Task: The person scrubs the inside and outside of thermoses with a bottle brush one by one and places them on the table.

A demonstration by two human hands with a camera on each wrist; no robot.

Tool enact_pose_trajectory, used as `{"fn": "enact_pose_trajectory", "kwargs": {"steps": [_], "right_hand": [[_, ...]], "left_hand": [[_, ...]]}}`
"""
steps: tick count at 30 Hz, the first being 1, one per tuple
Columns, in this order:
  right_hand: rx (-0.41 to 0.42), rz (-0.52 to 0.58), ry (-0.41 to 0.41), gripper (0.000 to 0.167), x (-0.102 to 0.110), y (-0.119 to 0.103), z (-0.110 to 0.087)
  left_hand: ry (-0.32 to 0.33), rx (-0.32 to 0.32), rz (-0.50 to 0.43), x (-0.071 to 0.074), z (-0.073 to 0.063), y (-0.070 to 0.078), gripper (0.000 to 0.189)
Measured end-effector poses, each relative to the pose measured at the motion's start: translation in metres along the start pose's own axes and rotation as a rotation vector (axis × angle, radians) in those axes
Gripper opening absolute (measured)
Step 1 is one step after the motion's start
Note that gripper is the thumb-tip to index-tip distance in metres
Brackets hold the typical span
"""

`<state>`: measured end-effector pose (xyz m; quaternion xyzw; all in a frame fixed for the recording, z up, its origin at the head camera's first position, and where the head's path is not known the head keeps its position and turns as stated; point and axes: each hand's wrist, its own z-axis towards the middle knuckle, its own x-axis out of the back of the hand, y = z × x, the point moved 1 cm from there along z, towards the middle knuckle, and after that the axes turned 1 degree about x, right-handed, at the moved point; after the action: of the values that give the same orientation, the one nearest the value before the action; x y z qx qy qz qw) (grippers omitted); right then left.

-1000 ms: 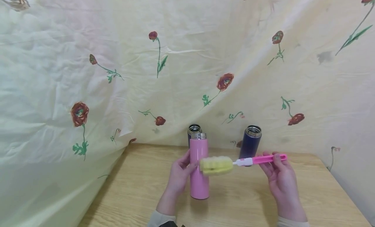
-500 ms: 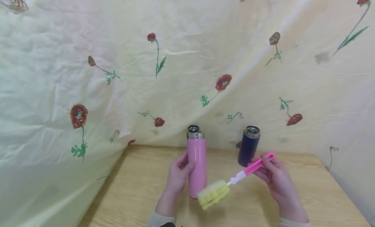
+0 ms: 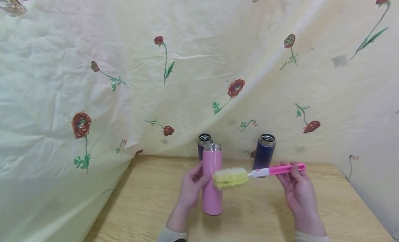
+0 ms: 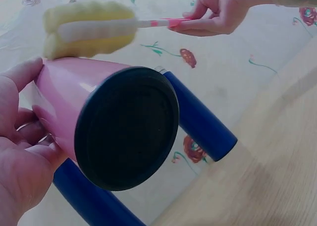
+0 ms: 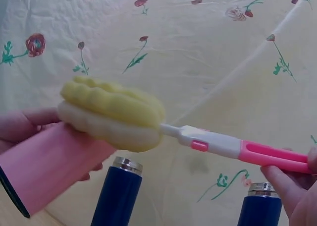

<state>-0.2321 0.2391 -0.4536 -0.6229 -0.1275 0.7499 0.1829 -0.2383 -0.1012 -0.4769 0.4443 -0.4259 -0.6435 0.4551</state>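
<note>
My left hand (image 3: 189, 188) grips a pink thermos bottle (image 3: 212, 197) around its side, upright and lidless with a steel rim on top. In the left wrist view its dark base (image 4: 128, 129) faces the camera. My right hand (image 3: 298, 191) pinches the pink handle of a sponge bottle brush (image 3: 231, 178), which lies nearly level. The yellow and white sponge head (image 5: 114, 114) is against the pink bottle's side, close to the left thumb. The bottle's mouth is hidden in both wrist views.
Behind the pink bottle stands a dark blue bottle (image 3: 204, 141), partly covered by it. Another dark blue bottle (image 3: 264, 152) stands farther right, behind the brush. Both are lidless. A wooden table (image 3: 143, 200) lies beneath, and a flowered cloth (image 3: 187, 79) hangs at the back.
The sponge head swung down toward the pink bottle's lower part, then back up to its middle. The right hand tilted with it. The left hand kept its grip on the bottle.
</note>
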Motion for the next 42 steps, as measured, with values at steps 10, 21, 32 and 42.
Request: {"fn": "enact_pose_trajectory", "kwargs": {"steps": [10,21,32,42], "right_hand": [[0.050,0.180,0.044,0.010,-0.008,0.001,-0.001],[0.070,0.164,0.128,0.008,-0.013,0.000,-0.004],[0.082,0.185,0.175,0.007,-0.015,0.001,-0.007],[0.099,0.236,0.261,0.008,-0.019,0.001,-0.008]], "left_hand": [[-0.037,0.023,-0.058,-0.005,-0.001,0.000,0.082],[-0.041,0.015,-0.042,-0.009,0.000,0.000,0.085],[-0.027,0.039,-0.054,-0.010,-0.001,0.000,0.083],[-0.089,0.025,-0.068,-0.012,-0.003,-0.001,0.083]]}}
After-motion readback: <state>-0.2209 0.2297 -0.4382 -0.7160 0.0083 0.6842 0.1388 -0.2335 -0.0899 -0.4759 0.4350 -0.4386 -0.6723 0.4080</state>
